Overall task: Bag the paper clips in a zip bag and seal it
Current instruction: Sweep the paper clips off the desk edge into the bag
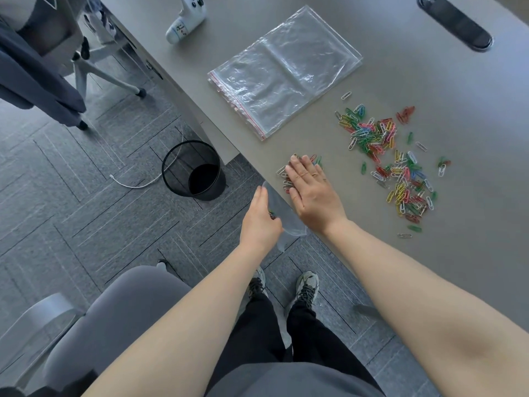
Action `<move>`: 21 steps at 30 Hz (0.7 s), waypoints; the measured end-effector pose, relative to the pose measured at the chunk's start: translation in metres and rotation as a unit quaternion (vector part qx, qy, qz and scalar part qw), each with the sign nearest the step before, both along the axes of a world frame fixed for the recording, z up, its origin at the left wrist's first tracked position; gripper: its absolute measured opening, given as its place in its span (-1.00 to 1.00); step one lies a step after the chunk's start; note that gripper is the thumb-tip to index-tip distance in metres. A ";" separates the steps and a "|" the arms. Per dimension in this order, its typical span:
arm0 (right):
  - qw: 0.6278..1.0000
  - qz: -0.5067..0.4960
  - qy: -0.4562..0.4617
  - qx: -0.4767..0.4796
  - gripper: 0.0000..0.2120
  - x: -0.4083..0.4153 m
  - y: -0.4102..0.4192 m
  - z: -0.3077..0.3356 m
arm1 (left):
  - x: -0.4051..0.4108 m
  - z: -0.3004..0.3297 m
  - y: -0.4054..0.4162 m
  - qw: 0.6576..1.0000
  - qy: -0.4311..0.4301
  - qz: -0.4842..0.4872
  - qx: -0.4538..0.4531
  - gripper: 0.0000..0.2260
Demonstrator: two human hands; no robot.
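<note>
Left hand [259,222]: I hold it just off the table edge, below table level, fingers closed on the mouth of the open zip bag [282,216]; the forearm runs up from the lower left of the view
Open zip bag: it hangs over the floor against the edge of the table [472,253], mouth toward the clips; a few coloured clips appear to lie inside already, though the film blurs them
Right hand [310,190]: I lay it flat, palm down, fingers together and extended, on a small batch of paper clips [286,174] at the table edge; it grips nothing, it only covers them
Risk at the edge: as I judge it, a sweep that misses the bag mouth would drop clips to the carpet; the cause would be the limp mouth sagging shut or sitting away from the edge
Risk of scatter: clips peeking out beside my fingers could be left behind or flicked sideways by a fast stroke
Risk to the hold: added weight could pull the thin film from my left fingers
Waste bin [194,170]: it stands on the floor near the bag, so stray clips might land in it
Main heap of clips [398,164]: well apart to the right of my right hand, loose and spread, not yet bagged
Spare zip bags [283,70]: a flat stack farther back on the table, untouched
Seal: not yet made
</note>
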State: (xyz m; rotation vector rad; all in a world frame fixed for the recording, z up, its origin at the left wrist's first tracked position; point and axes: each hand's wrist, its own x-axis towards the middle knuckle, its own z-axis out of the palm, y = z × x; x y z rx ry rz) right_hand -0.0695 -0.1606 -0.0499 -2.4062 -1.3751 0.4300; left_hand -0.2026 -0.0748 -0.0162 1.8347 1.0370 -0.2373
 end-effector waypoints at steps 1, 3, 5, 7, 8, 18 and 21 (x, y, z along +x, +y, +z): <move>1.000 0.007 0.000 0.005 -0.48 -0.003 -0.002 0.000 | 0.000 -0.001 0.000 1.000 -0.001 0.000 0.001 -0.25; 1.000 0.009 0.002 0.026 -0.49 -0.007 -0.005 0.000 | 0.000 -0.001 0.000 1.000 -0.006 0.000 0.003 -0.25; 0.998 -0.024 0.012 0.058 -0.50 -0.007 -0.007 0.004 | -0.001 -0.002 0.001 1.000 -0.009 0.001 0.003 -0.26; 0.993 -0.085 0.023 0.078 -0.50 -0.001 -0.008 0.008 | -0.001 -0.003 0.002 1.000 -0.012 0.004 0.006 -0.27; 0.991 -0.109 0.030 0.075 -0.49 0.002 -0.009 0.009 | -0.001 -0.003 0.002 1.000 -0.014 0.005 0.008 -0.27; 0.996 -0.089 0.013 0.005 -0.45 -0.012 -0.016 0.001 | 0.001 -0.004 0.003 1.000 -0.010 -0.001 0.026 -0.28; 0.997 -0.083 0.010 -0.002 -0.45 -0.024 -0.015 -0.001 | 0.002 -0.005 0.004 0.999 -0.012 0.006 0.028 -0.29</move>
